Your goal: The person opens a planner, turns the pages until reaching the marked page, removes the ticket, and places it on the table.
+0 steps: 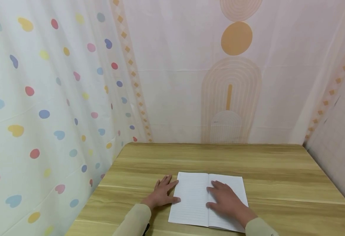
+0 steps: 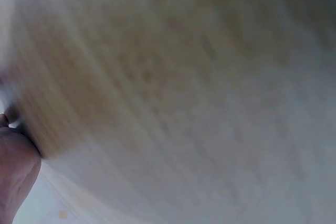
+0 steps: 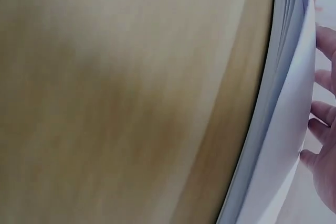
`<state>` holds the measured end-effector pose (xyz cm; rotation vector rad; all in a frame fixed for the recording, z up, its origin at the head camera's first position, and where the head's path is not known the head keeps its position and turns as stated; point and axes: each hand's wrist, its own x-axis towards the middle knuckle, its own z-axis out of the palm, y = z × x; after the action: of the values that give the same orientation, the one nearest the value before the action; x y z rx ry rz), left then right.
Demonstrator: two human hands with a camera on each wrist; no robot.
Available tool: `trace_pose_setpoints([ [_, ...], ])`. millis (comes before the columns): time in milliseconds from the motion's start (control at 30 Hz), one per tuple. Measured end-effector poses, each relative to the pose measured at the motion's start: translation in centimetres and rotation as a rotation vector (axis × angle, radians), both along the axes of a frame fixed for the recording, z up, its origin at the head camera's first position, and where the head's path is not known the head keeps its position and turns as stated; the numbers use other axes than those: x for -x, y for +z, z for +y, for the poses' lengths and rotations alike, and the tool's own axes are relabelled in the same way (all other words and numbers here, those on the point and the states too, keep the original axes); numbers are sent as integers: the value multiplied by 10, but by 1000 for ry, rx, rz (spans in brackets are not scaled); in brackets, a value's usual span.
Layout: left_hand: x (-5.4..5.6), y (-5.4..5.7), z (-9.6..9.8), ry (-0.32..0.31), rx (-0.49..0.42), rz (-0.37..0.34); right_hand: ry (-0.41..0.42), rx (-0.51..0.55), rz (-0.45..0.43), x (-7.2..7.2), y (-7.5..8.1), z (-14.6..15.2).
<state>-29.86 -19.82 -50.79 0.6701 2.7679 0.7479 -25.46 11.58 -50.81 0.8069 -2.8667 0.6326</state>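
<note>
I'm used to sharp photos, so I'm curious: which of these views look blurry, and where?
Head view: the notebook looks fairly clear, its ruled lines faint; left wrist view: the table fills most of it, heavily blurred; right wrist view: the wood grain is smeared, while the notebook's page edges show more clearly.

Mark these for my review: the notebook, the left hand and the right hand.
Notebook (image 1: 191, 200): head view, on the lined left page.
Left hand (image 1: 161, 194): head view, back of the hand.
Right hand (image 1: 227, 200): head view, back of the hand.
</note>
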Motion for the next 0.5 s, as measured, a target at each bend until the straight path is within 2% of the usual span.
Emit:
trace_pose_setpoints([
  [167, 1, -2, 0, 4, 9, 0, -124, 24, 20, 4, -3, 25],
  [400, 3, -3, 0, 1, 13, 4, -321, -11, -72, 9, -5, 64],
  [500, 3, -4, -1, 2, 18, 5, -356, -6, -87, 10, -4, 76],
])
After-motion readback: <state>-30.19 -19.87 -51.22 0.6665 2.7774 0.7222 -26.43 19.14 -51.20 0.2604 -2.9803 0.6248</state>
